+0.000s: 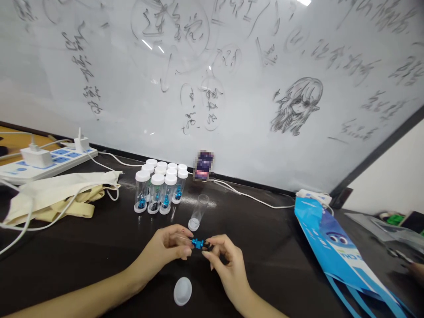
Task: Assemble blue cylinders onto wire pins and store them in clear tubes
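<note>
Between my two hands is a small blue metallic part (198,244) with dark ends. My left hand (170,245) is closed on its left end, where something thin and clear also shows. The fingertips of my right hand (225,256) pinch its dark right end. Just beyond the hands, a clear tube (200,206) lies on the dark table (109,260) with a white cap at its near end. A round white cap (183,291) rests nearer to me. Several capped clear tubes (156,194) with blue parts inside stand together behind my left hand.
At the left are a power strip (62,160), white cables and a cream cloth bag (56,194). A phone (203,166) leans on the whiteboard (238,110). At the right lies a blue bag (344,251); another person's hand (415,270) shows at the right edge.
</note>
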`<state>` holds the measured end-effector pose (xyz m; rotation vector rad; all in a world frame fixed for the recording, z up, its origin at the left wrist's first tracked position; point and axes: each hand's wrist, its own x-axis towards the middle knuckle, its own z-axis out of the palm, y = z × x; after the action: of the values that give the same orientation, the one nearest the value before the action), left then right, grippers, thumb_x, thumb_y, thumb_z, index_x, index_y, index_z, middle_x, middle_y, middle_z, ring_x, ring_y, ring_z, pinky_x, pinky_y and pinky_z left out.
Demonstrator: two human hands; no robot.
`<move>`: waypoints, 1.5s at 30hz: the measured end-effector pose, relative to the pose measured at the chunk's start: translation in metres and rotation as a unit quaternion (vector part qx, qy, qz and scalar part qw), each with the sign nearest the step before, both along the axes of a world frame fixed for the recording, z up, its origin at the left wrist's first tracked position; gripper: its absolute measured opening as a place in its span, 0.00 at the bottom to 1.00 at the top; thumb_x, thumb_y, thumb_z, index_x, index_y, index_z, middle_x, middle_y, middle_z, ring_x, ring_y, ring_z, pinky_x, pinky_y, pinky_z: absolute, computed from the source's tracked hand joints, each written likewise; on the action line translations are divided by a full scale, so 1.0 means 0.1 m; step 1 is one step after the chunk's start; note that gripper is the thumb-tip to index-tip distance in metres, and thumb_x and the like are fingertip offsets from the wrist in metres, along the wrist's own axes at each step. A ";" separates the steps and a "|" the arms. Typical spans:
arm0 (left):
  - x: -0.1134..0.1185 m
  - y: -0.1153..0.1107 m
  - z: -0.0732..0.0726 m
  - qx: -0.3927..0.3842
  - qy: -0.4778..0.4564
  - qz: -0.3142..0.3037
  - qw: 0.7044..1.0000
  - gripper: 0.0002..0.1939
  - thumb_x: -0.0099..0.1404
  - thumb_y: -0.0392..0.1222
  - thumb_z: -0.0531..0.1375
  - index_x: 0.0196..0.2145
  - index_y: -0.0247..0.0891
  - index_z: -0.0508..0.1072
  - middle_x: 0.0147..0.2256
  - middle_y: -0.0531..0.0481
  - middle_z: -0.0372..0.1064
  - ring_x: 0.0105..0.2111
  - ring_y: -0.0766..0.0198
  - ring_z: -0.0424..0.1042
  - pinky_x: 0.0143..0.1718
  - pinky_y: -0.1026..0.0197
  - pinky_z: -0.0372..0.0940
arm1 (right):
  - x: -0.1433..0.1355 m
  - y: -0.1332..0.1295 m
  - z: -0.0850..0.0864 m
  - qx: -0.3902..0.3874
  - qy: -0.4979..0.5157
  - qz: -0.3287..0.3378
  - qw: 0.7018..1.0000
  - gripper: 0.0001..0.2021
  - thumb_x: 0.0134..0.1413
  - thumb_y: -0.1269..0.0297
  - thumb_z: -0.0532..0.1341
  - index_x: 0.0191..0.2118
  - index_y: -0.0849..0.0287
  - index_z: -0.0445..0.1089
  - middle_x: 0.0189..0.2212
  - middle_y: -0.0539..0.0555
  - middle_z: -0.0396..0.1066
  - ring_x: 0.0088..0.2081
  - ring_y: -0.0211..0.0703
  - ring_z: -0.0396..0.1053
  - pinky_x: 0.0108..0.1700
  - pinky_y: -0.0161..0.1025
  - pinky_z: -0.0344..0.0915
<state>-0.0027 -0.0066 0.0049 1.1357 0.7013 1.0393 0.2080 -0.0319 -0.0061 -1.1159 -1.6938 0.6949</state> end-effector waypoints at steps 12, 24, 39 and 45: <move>-0.05 0.05 0.05 -0.122 -0.117 -0.048 0.985 0.16 0.58 0.35 0.67 0.44 0.36 0.74 0.38 0.42 0.80 0.40 0.57 0.78 0.47 0.56 0.67 | -0.03 -0.01 0.06 0.054 0.014 0.026 0.998 0.04 0.54 0.70 0.66 0.34 0.57 0.70 0.25 0.47 0.69 0.21 0.35 0.62 0.28 0.34 0.62; -0.04 0.05 0.04 -0.134 -0.043 -0.141 0.980 0.11 0.58 0.42 0.68 0.34 0.28 0.79 0.30 0.39 0.80 0.26 0.62 0.78 0.30 0.64 0.73 | -0.02 -0.03 0.06 0.061 -0.008 0.112 0.992 0.04 0.54 0.70 0.67 0.35 0.56 0.71 0.29 0.48 0.71 0.25 0.35 0.63 0.28 0.32 0.61; 0.01 0.00 -0.04 -0.093 -0.056 -0.103 0.989 0.07 0.58 0.38 0.68 0.28 0.31 0.76 0.26 0.46 0.78 0.24 0.66 0.75 0.28 0.66 0.71 | -0.02 -0.05 0.11 0.063 -0.069 0.099 0.991 0.06 0.55 0.65 0.67 0.39 0.58 0.75 0.27 0.49 0.69 0.25 0.36 0.62 0.28 0.33 0.60; 0.01 -0.01 -0.07 -0.077 -0.053 -0.111 0.989 0.07 0.60 0.39 0.67 0.31 0.32 0.75 0.27 0.46 0.78 0.24 0.67 0.75 0.27 0.68 0.68 | -0.03 -0.04 0.10 0.035 -0.056 0.070 0.995 0.06 0.54 0.65 0.67 0.37 0.58 0.74 0.26 0.48 0.70 0.26 0.36 0.65 0.29 0.32 0.62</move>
<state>-0.0013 -0.0080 -0.0018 0.9921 0.5487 0.8356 0.2048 -0.0357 0.0040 -1.0099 -1.8904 0.6642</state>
